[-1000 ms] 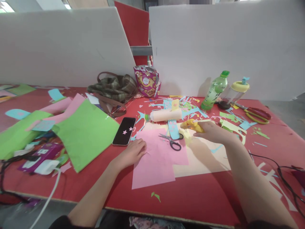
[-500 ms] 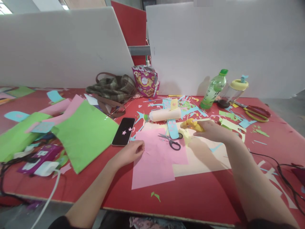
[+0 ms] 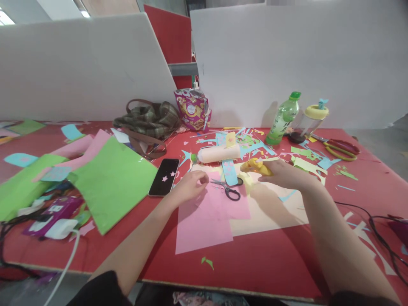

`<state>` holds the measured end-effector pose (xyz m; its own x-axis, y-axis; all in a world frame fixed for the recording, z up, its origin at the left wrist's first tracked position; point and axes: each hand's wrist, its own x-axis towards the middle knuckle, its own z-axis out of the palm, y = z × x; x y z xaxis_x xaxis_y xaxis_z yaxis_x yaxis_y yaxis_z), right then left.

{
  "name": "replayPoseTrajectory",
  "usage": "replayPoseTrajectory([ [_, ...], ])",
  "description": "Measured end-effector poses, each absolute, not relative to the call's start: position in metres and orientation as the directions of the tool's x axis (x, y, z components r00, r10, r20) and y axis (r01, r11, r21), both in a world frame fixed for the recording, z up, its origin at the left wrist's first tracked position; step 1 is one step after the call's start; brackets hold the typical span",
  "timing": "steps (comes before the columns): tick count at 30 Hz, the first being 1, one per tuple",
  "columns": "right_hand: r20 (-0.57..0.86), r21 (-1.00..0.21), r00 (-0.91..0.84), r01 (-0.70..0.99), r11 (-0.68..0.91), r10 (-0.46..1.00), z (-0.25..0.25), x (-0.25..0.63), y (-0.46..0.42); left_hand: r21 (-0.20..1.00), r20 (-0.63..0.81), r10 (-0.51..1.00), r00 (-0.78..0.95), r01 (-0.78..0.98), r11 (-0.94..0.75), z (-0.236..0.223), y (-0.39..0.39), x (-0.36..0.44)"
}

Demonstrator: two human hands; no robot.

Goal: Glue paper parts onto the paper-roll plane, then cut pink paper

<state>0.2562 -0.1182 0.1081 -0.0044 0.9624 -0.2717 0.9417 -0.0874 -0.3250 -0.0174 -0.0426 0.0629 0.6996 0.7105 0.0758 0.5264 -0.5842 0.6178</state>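
Observation:
My right hand is closed around a yellow glue gun, its nozzle end pointing left above a cream sheet. My left hand is over a pink sheet, fingers curled in; whether anything small is in them is hidden. Just right of it lie scissors with dark handles, blades apart. Behind them a bottle wrapped in cream paper lies on its side, with a blue paper strip and a yellow paper piece at it. A phone with two pink paper stars is left of my left hand.
Green sheets and a purple box with a white plug lie left. At the back are a plaid bag, a snack bag, a green bottle, a clear yellow-rimmed container and red-yellow-handled scissors. Paper scraps surround them.
My left hand has moved right and away from me, from the pink sheet's left edge to near the scissors. My right hand still holds the glue gun in nearly the same place.

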Motion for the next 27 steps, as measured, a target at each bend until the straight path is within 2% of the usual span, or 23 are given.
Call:
replayPoseTrajectory([
  [12, -0.258, -0.338, -0.008, 0.937, -0.082, 0.966, 0.114, 0.258, -0.120, 0.707, 0.137, 0.723, 0.677, 0.444, -0.550, 0.035, -0.015, 0.052],
  [27, -0.317, -0.317, 0.016, 0.941, -0.122, 0.948, 0.113, 0.256, -0.117, 0.820, 0.162, 0.847, 0.507, 0.408, -0.401, 0.017, -0.019, 0.057],
])
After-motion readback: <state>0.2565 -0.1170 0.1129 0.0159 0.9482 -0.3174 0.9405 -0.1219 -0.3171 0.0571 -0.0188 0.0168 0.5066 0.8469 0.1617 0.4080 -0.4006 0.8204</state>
